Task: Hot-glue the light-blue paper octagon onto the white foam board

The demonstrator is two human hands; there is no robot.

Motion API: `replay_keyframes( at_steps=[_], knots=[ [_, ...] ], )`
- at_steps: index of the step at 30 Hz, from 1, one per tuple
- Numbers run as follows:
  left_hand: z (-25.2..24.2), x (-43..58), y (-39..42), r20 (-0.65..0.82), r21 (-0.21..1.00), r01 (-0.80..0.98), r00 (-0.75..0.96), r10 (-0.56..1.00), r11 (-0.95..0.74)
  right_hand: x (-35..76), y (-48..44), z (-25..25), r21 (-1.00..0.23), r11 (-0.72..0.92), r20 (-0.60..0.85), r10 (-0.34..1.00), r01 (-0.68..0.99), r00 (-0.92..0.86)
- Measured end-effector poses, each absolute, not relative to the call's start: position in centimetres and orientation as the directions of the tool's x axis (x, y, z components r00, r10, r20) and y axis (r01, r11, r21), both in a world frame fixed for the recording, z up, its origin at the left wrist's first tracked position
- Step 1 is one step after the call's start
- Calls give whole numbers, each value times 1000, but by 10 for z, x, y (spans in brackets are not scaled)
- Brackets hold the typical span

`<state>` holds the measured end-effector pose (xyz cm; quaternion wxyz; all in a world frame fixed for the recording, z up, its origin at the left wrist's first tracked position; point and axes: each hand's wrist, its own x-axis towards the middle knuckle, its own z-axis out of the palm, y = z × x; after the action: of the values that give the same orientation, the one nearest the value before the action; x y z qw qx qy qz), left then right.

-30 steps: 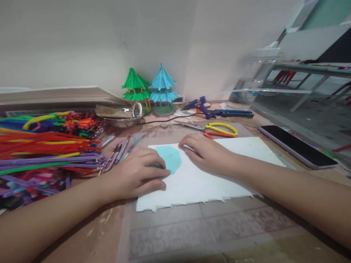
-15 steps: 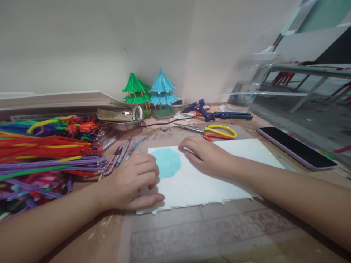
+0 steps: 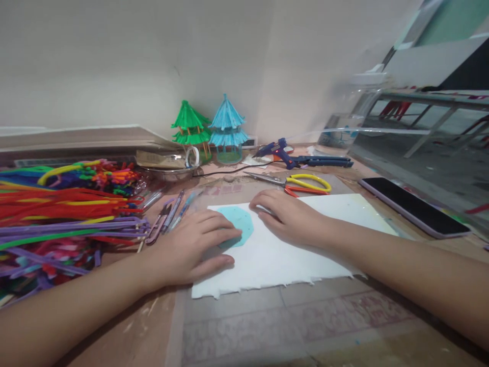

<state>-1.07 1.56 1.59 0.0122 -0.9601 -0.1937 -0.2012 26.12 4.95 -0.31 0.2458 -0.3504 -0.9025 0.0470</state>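
A white sheet (image 3: 290,264) with a ragged near edge lies flat in front of me. On its left part rests a light-blue octagon (image 3: 244,220) with small dark dots near its edges. My left hand (image 3: 194,243) lies over the left side of the octagon, fingers stretched out and thumb apart on the white sheet; it hides part of the octagon. Just right of the octagon, my right hand (image 3: 288,216) rests on the sheet with loosely bent fingers, a gap between them and the thumb, and nothing visible in it.
Behind the sheet lie scissors (image 3: 305,182), a blue glue gun (image 3: 280,152) and a phone (image 3: 412,206) to the right. Colourful pipe cleaners (image 3: 61,204) pile up at left, beside thread snips (image 3: 158,224) and pens. Green (image 3: 190,122) and blue (image 3: 228,125) pagoda models stand by the wall.
My left hand has straightened its fingers and slid right, covering more of the octagon. My right hand has stayed in place on the sheet.
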Motion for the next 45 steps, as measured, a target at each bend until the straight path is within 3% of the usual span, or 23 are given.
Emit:
replay_keyframes(
  at_steps=[4, 12, 23, 35, 45],
  knots=[
    [11, -11, 19, 299, 38, 389, 874, 382, -920, 261, 49, -2, -261, 745, 405, 662, 614, -631],
    [20, -8, 17, 337, -25, 310, 898, 284, -951, 261, 49, -2, -246, 740, 398, 666, 626, -631],
    [18, -9, 16, 268, 0, 384, 889, 370, -923, 261, 49, -1, -256, 731, 379, 678, 632, -630],
    [21, -6, 11, 340, -74, 349, 889, 305, -934, 259, 49, -3, -283, 731, 400, 679, 621, -616],
    [15, -10, 10, 393, -33, 410, 844, 365, -912, 258, 48, -2, -263, 737, 415, 669, 622, -617]
  ],
)
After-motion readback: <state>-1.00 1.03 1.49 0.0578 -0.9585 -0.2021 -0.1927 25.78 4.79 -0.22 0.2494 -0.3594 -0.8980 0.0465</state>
